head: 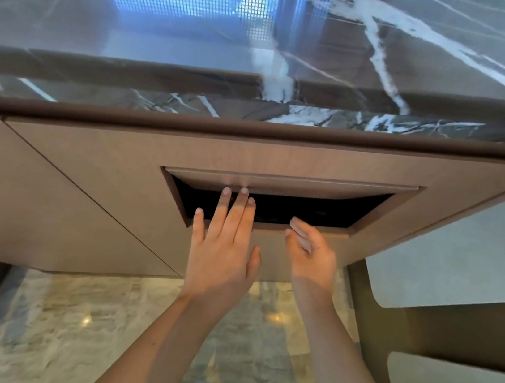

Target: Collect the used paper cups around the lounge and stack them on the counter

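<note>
Left hand — flat, at flap

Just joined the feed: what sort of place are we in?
Probably a lounge service counter: veined marble countertop, wood front with a push flap, likely a bin, and polished stone floor.

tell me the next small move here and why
Probably draw both hands back and let the flap swing shut. The left hand presses the flap inward with straight fingers, the right hand is open and empty at the lower edge of the slot, so nothing seems left to drop in.
</note>
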`<state>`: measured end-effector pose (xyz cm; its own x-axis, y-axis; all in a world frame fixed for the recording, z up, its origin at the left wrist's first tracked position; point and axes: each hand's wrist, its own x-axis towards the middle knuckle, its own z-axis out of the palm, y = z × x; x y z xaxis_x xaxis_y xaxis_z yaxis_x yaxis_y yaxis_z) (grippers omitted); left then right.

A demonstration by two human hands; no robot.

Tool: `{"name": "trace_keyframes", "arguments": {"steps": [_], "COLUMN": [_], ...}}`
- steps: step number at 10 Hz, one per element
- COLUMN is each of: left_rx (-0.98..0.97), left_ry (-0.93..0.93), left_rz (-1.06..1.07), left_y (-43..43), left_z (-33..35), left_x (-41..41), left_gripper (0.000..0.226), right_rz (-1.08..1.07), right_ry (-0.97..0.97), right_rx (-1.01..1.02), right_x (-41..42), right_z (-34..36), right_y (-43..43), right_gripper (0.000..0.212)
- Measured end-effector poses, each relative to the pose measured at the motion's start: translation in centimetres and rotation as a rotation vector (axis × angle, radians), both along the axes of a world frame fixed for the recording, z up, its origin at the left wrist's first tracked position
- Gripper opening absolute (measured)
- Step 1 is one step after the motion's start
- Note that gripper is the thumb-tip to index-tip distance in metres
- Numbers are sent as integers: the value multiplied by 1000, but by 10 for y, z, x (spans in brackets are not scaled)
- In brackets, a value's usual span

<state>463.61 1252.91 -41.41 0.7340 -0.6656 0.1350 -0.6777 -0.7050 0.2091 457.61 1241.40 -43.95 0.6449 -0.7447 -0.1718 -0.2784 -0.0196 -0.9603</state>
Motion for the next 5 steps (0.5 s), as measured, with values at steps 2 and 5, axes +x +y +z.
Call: {"name": "trace_keyframes", "arguments": {"steps": [2, 5], "left_rx": [54, -82], "left_ry": [167, 208], "left_rz": [-14, 86], "left_y": [12, 47], "left_z": [10, 68], "left_x": [-13, -35], "left_gripper": [68, 57], "right_rz": [119, 175], "right_ry": [143, 199], "right_rx": [-271, -733], "right_x": [-19, -42], "right_z": [31, 99], "right_y": [12, 33], "right_gripper": [28, 28]}}
